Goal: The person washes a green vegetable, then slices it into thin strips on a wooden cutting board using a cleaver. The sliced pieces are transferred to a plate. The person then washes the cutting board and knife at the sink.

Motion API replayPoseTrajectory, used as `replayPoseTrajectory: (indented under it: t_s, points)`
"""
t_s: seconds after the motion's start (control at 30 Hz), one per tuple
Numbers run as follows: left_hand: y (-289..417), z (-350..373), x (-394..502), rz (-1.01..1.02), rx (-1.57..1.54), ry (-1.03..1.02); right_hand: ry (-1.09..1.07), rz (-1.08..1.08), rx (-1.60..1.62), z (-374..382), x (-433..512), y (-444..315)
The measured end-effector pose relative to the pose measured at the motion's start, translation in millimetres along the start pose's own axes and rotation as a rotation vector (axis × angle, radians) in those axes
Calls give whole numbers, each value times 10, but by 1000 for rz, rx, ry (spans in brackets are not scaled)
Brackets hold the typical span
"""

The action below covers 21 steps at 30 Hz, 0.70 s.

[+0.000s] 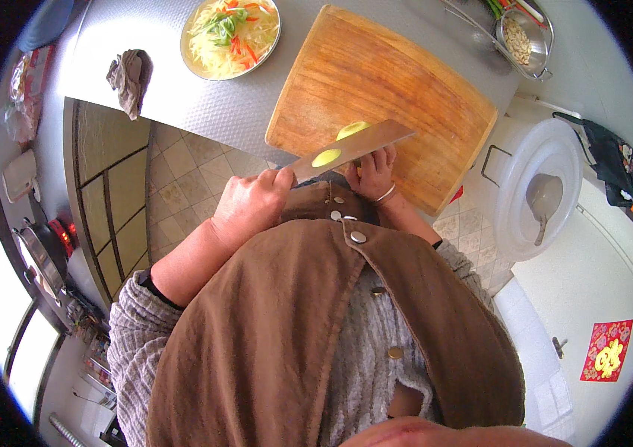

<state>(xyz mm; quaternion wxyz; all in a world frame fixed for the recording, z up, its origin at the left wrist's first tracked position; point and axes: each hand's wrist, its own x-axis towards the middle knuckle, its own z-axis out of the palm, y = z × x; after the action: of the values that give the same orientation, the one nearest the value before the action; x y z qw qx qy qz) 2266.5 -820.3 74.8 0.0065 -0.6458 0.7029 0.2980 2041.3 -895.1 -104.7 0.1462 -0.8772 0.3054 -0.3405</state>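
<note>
My left hand (257,198) is closed around the handle of a cleaver (372,139), its broad blade reaching right over the near edge of a wooden cutting board (378,72). On the face of the blade lies a yellow-green slice (326,158). Just beyond the blade, a larger piece of yellow-green vegetable (352,130) shows on the board. My right hand (374,173), with a bracelet at the wrist, is curled against the near side of the blade. Its fingertips and most of what they hold are hidden; a bit of yellow-green shows beside them.
A bowl of shredded vegetables (231,39) stands left of the board on the metal counter (204,106). A crumpled cloth (129,81) lies near the counter's left edge. Back right sits a metal strainer with peanuts (517,42). A lidded white bucket (540,151) with a ladle stands at right.
</note>
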Motion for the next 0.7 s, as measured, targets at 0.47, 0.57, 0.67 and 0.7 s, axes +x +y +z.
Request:
replayPoseTrajectory:
  t_s: [0.47, 0.57, 0.67, 0.7]
  points:
    - [-66, 71, 291, 48, -42, -27, -25, 49, -30, -25, 36, -35]
    - [-156, 69, 224, 60, -41, -41, -10, 52, -2, -31, 56, -40]
    - [-177, 228, 446, 57, -11, -48, 5, 10, -14, -29, 85, -30]
    - [-174, 302, 562, 70, -16, -10, 19, 0, -11, -29, 92, -25]
